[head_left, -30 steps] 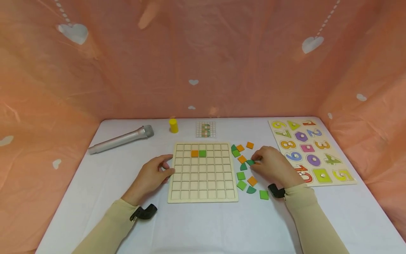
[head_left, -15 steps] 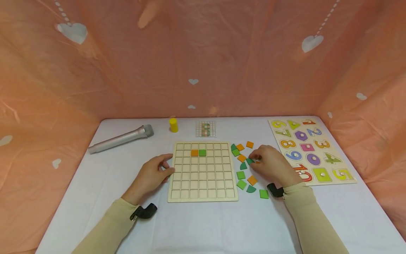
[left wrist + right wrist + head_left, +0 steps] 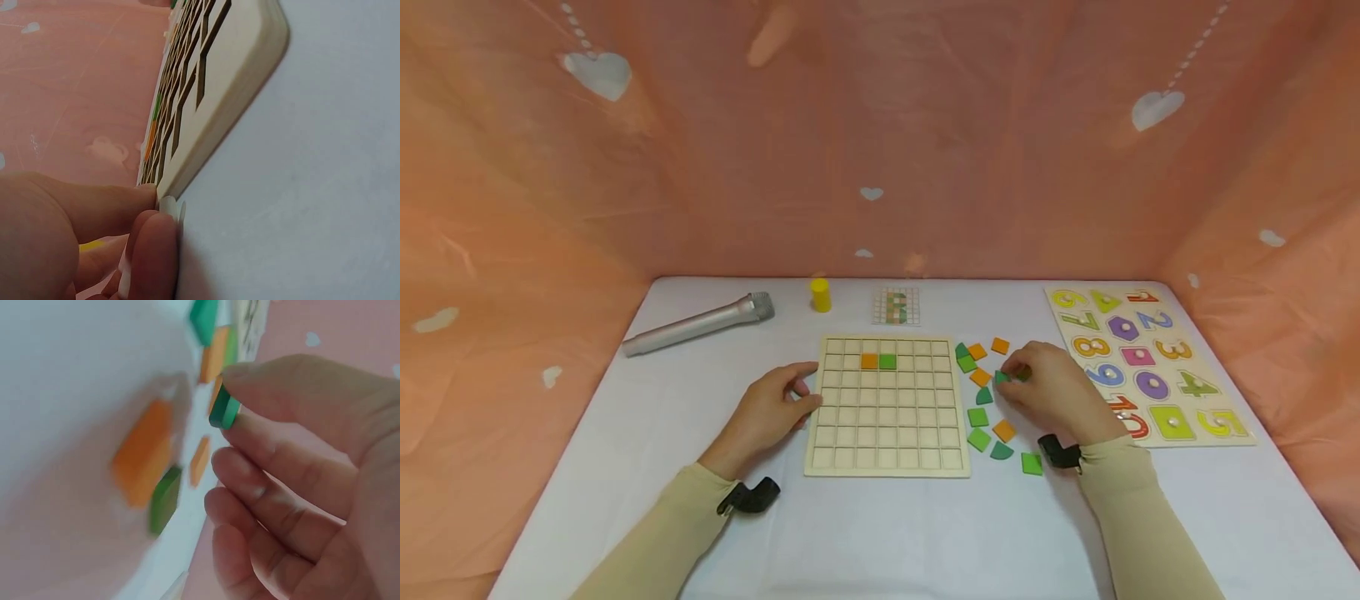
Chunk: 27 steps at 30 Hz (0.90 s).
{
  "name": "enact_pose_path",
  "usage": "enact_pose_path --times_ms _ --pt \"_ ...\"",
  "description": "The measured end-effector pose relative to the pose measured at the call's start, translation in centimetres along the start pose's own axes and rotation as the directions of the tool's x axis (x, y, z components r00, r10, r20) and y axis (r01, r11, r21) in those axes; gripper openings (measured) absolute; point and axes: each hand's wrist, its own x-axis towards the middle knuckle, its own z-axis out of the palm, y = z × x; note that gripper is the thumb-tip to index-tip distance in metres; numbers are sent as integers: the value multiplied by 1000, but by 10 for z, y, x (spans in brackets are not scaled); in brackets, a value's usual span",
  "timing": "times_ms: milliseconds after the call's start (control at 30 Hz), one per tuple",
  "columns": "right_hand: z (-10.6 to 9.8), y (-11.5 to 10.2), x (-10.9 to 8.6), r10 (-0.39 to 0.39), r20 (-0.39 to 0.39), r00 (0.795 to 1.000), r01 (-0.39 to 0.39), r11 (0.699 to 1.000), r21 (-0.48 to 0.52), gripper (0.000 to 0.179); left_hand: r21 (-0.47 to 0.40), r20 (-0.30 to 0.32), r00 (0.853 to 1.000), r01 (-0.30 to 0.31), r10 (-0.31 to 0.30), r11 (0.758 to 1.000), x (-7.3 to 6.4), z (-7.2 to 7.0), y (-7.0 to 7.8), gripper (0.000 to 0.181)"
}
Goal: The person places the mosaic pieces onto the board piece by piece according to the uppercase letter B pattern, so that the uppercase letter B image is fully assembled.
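Head view, gridded board (image 3: pixel 887 415); orange tile (image 3: pixel 869 361), green tile (image 3: pixel 887 362) inside

Soft, fairly even light fills the head view; the tabletop (image 3: pixel 865 533) looks pale and bluish, while the cloth (image 3: pixel 880 142) is brighter orange at the left edge and duller toward the top centre. The left wrist view is dim and greyish, with a soft shadow beside the left hand (image 3: pixel 100 215) at bottom centre. In the right wrist view, the orange tile (image 3: pixel 144 456) left of centre is blurred (the pinched green tile (image 3: pixel 226 409) looks crisper).
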Motion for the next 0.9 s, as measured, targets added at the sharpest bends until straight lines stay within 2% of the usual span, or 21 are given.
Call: enact_pose_path --times_ms 133,367,467,700,900 --pt "4 -18 14 -28 5 1000 28 999 28 18 13 -10 1000 13 -13 1000 0 0 0 54" --pt "23 -62 42 -128 31 991 128 992 10 16 2 -10 1000 13 -13 1000 2 2 0 54" --pt "32 -76 50 -148 38 988 148 989 19 16 6 -8 1000 15 -15 1000 3 3 1 54" --pt "48 -92 58 -150 59 987 149 989 9 16 14 -7 1000 26 -26 1000 2 3 2 55" --pt "51 -99 60 -152 36 988 151 988 7 14 9 -13 1000 14 -14 1000 2 2 3 55"
